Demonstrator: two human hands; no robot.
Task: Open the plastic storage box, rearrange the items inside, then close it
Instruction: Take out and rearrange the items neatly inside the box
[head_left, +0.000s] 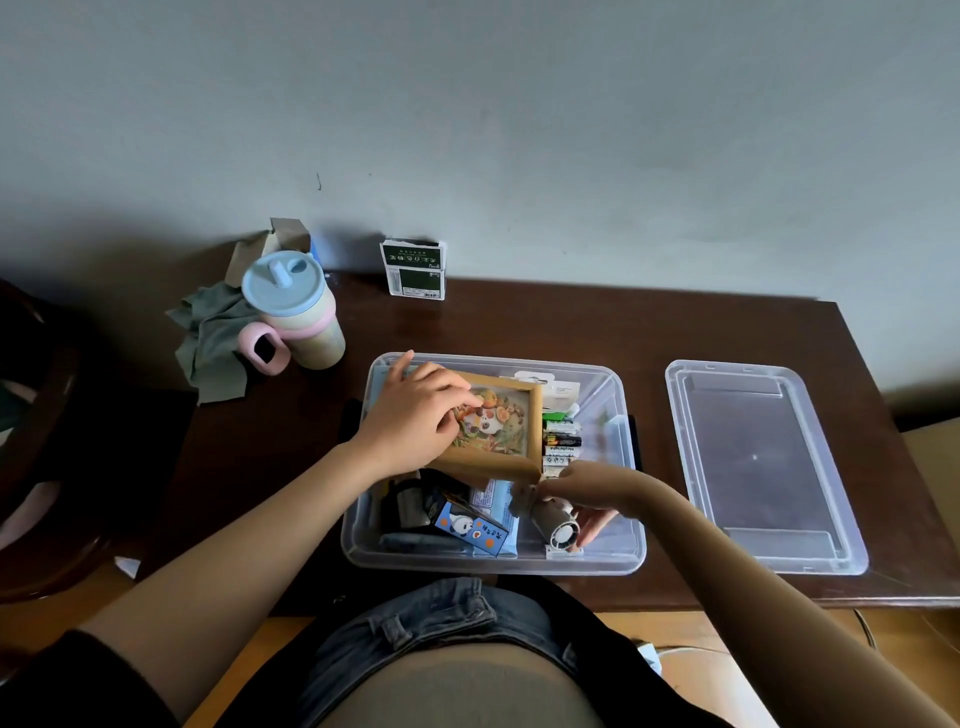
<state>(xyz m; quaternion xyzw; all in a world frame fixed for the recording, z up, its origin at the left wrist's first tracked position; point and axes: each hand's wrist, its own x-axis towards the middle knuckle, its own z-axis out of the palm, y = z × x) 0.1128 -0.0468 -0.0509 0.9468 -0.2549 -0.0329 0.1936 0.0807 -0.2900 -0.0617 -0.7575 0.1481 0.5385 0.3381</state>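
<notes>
Over the open box (623, 410), my left hand (415, 415) grips the picture frame (498, 423); right hand (582, 488), blurred, seemingly pinches its corner; frame could slip onto batteries (561, 441).

Clear storage box (621, 410) sitting open on dark table (519, 322), its lid (763, 462) lying flat beside it to the right. Left hand (415, 415) gripping a tilted wooden picture frame (493, 421) over the box. Right hand (587, 493) holding a small white fan (556, 525) at the near right corner. Batteries (561, 447) lying beside the frame.
</notes>
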